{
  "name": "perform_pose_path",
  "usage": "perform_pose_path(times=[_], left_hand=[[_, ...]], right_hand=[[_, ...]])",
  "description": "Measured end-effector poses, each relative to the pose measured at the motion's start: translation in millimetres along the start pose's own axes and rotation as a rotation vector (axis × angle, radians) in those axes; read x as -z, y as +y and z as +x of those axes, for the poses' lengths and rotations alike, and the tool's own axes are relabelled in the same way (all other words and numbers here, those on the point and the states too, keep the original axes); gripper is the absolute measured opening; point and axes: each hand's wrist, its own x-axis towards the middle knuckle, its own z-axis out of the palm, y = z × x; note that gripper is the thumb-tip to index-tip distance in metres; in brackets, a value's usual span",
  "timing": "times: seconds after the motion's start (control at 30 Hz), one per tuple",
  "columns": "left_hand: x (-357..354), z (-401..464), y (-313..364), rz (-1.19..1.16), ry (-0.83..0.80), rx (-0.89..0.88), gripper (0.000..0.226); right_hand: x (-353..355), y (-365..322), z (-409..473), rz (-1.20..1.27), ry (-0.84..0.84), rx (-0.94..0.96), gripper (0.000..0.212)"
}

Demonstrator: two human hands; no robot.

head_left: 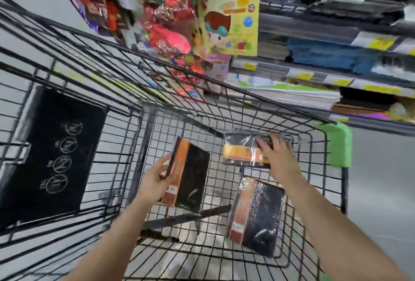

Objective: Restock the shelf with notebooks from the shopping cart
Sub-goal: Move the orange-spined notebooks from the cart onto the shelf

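The left grip (157,179) is clasping one wrapped notebook (188,175) by its edge; the right grip (278,157) is closing over another notebook (242,152), likely stiff, light, slippery in film.

Wire shopping cart (125,92) fills most of the frame, w/ a black flap (51,157) at left showing white circle icons. Left hand (157,179) at center grips a black/orange notebook (188,175), lifted and tilted. Right hand (280,157) at center right lies on top of a 2nd wrapped notebook (242,151) at the cart's far end; can't tell if it's gripped. 3rd notebook (256,215) lies on the cart floor at lower right. Shelf (314,74) w/ yellow price tags runs along the upper right, colorful toy packs (170,22) hang at top center. Pretty blurry overall.
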Motion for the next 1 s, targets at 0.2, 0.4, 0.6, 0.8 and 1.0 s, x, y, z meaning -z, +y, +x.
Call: perform_pose_path(times=[0.2, 0.4, 0.6, 0.8, 1.0], left_hand=[[-0.7, -6.3, 5.2, -0.011, -0.033, 0.056, 0.055], [16.4, -44.2, 33.4, -0.058, -0.034, 0.015, 0.047], [32.4, -107.7, 64.7, -0.152, -0.080, -0.099, 0.053], [18.6, -171.4, 104.5, -0.224, -0.122, -0.190, 0.044], [-14.4, -217.2, 140.2, -0.038, -0.142, -0.393, 0.049]], right_hand=[[-0.7, -4.9, -12.6, 0.002, -0.025, 0.000, 0.106], [31.9, -13.0, -70.5, 0.183, 0.054, -0.079, 0.109], [69.6, -13.5, -160.1, 0.335, 0.231, -0.194, 0.115], [86.0, 3.8, -247.5, 0.500, 0.398, -0.340, 0.106], [86.7, 38.4, -320.7, 0.554, 0.498, -0.464, 0.087]])
